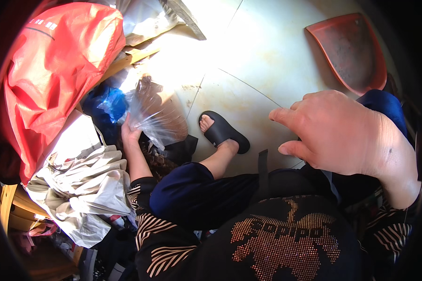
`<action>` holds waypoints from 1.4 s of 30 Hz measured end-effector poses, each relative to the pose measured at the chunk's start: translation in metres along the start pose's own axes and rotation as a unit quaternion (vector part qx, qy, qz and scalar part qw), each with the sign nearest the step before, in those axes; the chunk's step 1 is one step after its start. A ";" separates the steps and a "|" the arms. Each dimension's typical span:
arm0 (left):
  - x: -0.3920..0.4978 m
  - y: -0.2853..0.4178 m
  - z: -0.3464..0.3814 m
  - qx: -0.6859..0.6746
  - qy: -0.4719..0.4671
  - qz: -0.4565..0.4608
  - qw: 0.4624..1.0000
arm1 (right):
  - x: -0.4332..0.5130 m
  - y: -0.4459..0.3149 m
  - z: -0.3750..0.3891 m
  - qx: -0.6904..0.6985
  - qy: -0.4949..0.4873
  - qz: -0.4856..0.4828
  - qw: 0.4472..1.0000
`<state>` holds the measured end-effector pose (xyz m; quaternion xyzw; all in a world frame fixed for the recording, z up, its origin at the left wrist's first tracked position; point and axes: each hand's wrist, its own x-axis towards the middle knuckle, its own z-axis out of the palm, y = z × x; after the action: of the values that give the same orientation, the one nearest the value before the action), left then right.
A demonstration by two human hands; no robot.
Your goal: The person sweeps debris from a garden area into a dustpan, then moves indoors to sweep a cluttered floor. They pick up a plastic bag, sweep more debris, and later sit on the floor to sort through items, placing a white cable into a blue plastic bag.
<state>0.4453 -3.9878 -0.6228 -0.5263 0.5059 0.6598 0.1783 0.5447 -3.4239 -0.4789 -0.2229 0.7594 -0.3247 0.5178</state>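
Observation:
My left hand [130, 130] grips the gathered neck of a clear plastic bag [158, 109] low on the left. Something brown shows through or behind the film; I cannot tell what it is. A crumpled blue plastic bag [113, 104] lies just beyond the fingers. My right hand [337, 131] is raised close to the camera, with its thumb and forefinger apart and nothing between them. Below it, part of my knee and the tiled floor show.
A red dustpan [351, 52] lies on the floor [260, 52] at the upper right. A large red bag [63, 66] and a pale cloth bag [88, 189] are heaped at the left, by wooden framing [130, 59]. My foot wears a black slipper [228, 135].

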 end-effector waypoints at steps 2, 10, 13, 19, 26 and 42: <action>-0.002 -0.001 0.002 0.009 0.007 0.006 1.000 | 0.002 0.000 -0.002 -0.007 -0.007 0.016 1.000; -0.002 -0.004 0.004 -0.014 0.028 0.002 1.000 | 0.010 0.000 -0.009 -0.005 0.002 0.048 0.999; 0.002 -0.003 0.001 -0.030 0.020 -0.003 0.999 | 0.011 0.003 -0.013 0.021 0.000 0.062 0.998; 0.005 -0.006 0.002 -0.025 0.020 -0.005 0.999 | 0.016 0.010 -0.018 0.026 0.002 0.084 0.996; -0.010 -0.022 0.028 -0.002 -0.023 -0.034 0.999 | 0.025 0.017 -0.025 0.028 -0.002 0.062 0.998; -0.069 -0.042 0.060 0.218 -0.101 0.014 0.971 | 0.032 0.014 -0.028 0.077 -0.044 0.091 0.992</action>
<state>0.4729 -3.8979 -0.5860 -0.3984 0.6240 0.5858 0.3298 0.5074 -3.4286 -0.5028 -0.1270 0.7257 -0.3235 0.5937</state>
